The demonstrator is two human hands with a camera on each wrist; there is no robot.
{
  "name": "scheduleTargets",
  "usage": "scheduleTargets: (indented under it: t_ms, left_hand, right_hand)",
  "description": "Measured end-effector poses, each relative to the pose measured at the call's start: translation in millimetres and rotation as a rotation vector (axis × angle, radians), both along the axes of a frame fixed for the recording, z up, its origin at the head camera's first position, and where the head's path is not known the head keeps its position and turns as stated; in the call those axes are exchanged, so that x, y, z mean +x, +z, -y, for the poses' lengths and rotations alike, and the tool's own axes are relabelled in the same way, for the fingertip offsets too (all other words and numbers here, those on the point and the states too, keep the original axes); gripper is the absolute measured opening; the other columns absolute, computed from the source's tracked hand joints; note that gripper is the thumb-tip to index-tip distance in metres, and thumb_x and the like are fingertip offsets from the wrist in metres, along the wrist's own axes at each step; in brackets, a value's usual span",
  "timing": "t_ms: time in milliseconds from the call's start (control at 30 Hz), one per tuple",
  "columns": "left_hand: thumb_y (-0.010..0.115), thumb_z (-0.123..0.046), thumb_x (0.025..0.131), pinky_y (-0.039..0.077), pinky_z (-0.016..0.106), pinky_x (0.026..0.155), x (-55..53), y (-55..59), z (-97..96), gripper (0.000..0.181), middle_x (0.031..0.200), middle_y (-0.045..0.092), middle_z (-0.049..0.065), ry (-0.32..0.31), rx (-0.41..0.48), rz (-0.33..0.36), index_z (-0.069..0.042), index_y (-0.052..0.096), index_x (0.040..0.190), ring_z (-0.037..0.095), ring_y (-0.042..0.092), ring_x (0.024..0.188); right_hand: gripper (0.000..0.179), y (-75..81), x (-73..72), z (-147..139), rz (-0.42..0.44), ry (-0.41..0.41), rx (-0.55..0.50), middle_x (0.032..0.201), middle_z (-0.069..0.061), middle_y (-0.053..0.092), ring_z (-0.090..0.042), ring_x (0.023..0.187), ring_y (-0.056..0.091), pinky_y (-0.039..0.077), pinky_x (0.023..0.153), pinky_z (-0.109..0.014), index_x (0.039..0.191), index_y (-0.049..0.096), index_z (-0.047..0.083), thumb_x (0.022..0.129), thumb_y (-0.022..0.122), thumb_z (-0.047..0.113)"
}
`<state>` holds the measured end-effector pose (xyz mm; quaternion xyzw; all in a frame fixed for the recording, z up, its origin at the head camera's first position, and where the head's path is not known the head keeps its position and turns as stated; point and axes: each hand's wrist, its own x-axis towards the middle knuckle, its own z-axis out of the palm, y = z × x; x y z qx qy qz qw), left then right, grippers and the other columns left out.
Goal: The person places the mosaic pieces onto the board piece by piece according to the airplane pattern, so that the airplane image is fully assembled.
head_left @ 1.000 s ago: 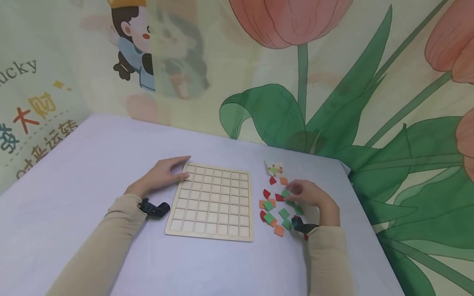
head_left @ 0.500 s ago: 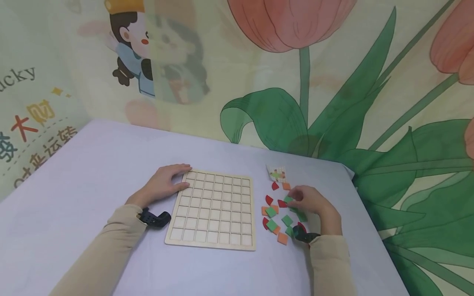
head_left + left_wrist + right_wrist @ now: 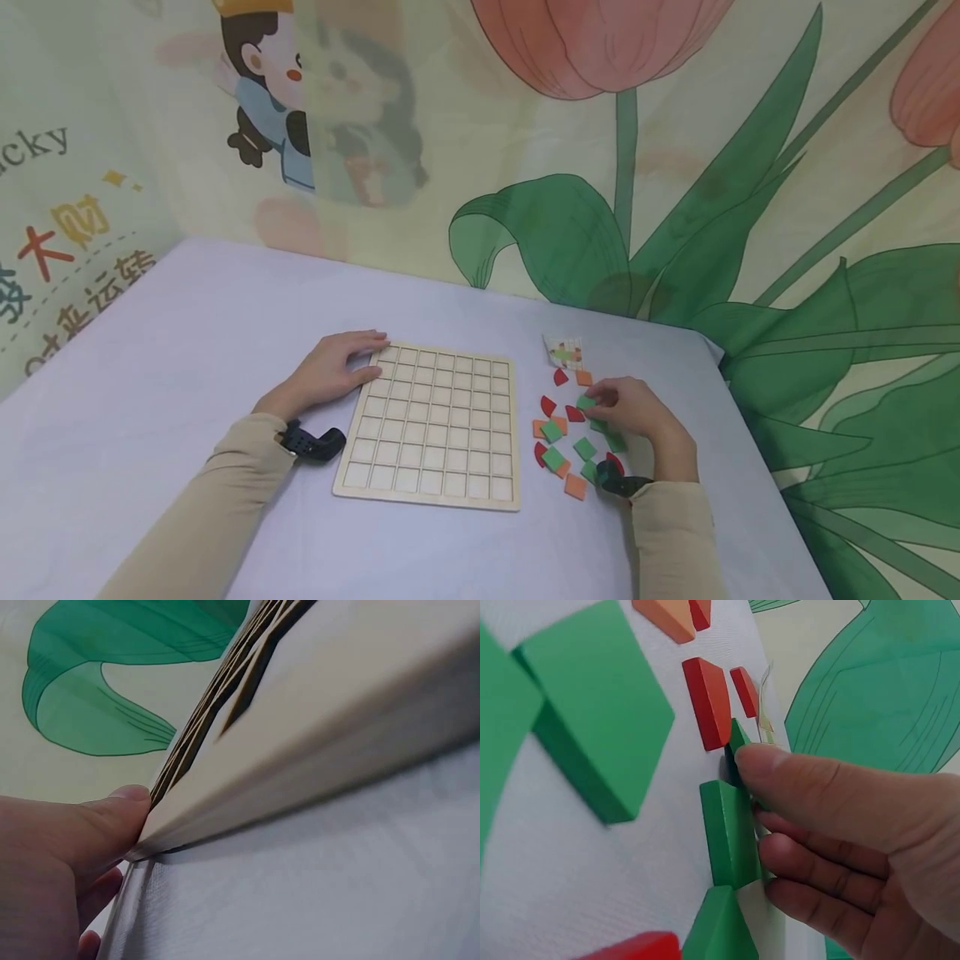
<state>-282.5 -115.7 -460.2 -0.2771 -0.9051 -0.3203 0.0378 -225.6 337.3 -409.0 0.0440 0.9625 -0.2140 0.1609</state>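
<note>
A pale wooden grid board (image 3: pixel 433 412) lies flat on the table, its square cells bare. My left hand (image 3: pixel 324 373) rests at its upper left corner, fingers extended and thumb on the edge; in the left wrist view the thumb (image 3: pixel 112 825) touches the board's rim. My right hand (image 3: pixel 628 404) is over the loose pieces right of the board. Its thumb and fingers pinch a green tile (image 3: pixel 739 736), partly hidden behind the thumb. Close to this hand lie another green tile (image 3: pixel 727 832) and a red quarter-round piece (image 3: pixel 707 703).
Several orange squares (image 3: pixel 575 487), green squares (image 3: pixel 585 449) and red quarter-rounds (image 3: pixel 548 406) are scattered right of the board, some overlapping. A small printed card (image 3: pixel 564 352) stands behind them. The white-covered table (image 3: pixel 247 308) meets a patterned wall cloth (image 3: pixel 420 233) at the back.
The head view has shifted slightly. My right hand's fingers have drawn closer together on the green tile, while the left hand stays at the board's corner.
</note>
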Motion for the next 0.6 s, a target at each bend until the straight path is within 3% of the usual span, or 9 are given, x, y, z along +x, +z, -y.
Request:
scheduleTargets:
  t_ms: [600]
  left_hand:
    - [0.065, -0.024, 0.088, 0.032, 0.052, 0.111, 0.6, 1.1, 0.2, 0.042, 0.139, 0.053, 0.010, 0.019, 0.001, 0.014, -0.007, 0.061, 0.125, 0.033, 0.045, 0.132]
  right_hand:
    - [0.043, -2.1, -0.8, 3.4, -0.047, 0.028, -0.013, 0.102, -0.006, 0.066, -0.020, 0.092, 0.057, 0.057, 0.079, -0.034, 0.117, 0.067, 0.011, 0.082, 0.073, 0.035]
